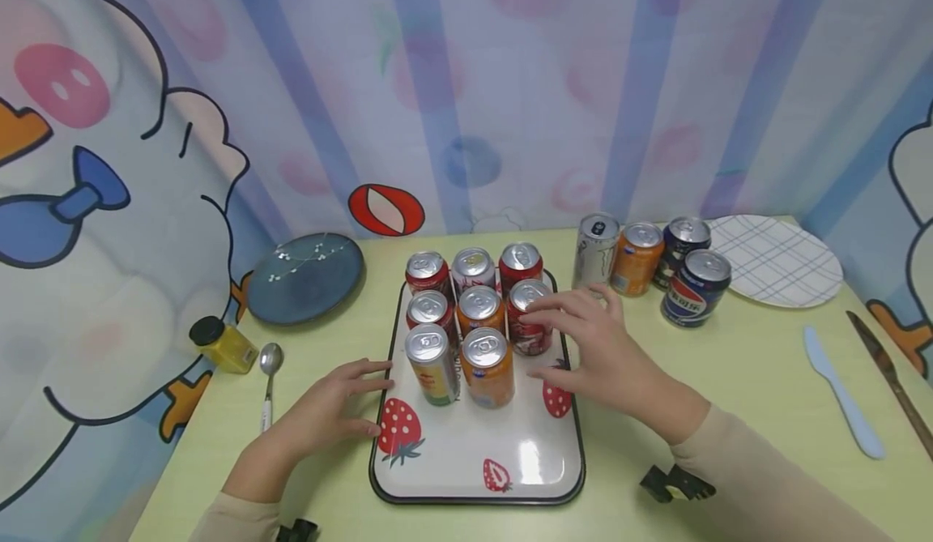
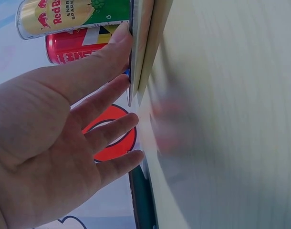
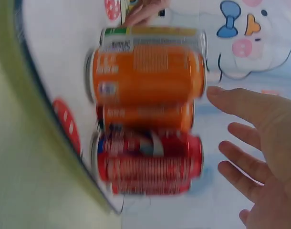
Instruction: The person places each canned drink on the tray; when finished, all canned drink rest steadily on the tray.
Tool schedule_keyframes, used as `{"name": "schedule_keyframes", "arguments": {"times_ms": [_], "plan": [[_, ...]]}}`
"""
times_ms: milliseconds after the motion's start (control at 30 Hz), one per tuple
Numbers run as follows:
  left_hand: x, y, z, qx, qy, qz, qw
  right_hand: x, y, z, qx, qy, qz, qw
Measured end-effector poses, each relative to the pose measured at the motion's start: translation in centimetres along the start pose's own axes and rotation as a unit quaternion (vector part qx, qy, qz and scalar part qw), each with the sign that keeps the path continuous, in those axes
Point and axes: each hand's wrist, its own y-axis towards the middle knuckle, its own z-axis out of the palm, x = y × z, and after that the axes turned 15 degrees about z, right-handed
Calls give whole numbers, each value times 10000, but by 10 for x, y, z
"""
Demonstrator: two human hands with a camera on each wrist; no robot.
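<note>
On a white strawberry-print tray with a dark rim, several drink cans stand upright in rows. In front are a Red Bull can and an orange can; red cans stand behind and beside them. My left hand is at the tray's left edge, fingers spread and thumb by the rim, holding nothing. Beside the red can at the tray's right side is my right hand, its fingers loosely bent. The right wrist view shows a gap between this right hand and the cans.
Back right of the tray stand a silver can, an orange can and two dark blue cans, near a checked plate. A blue knife and a brown-handled knife lie right. Left are a dark plate, yellow bottle and spoon.
</note>
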Motion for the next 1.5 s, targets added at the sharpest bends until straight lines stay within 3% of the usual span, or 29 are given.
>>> {"name": "schedule_keyframes", "arguments": {"times_ms": [133, 333, 600, 833, 1000, 1200, 1400, 1500], "plan": [[-1, 0, 0, 8, -63, -46, 10000, -33, -9, -20, -590, 181, 64, 9981], [-1, 1, 0, 42, -84, -92, 9999, -84, -21, -60, -1136, -96, 614, 9916], [-2, 2, -1, 29, -62, -79, 9999, -136, -29, -97, -1259, -145, 1805, 9754], [-2, 1, -2, 48, -49, -99, 9999, -169, -30, -95, -896, -53, 2591, 9617], [-1, 1, -1, 8, -80, 27, 10000, -178, -31, -89, -531, 57, 3065, 9504], [1, 2, 3, -4, 1, 112, 9999, -180, -34, -86, -747, 83, 3300, 9410], [1, 2, 2, 1, 35, -55, 10000, -164, -38, -80, -820, 276, 3553, 9307], [1, 0, 1, 2, 40, -82, 10000, -151, -40, -75, -739, 373, 3470, 9342]]}}
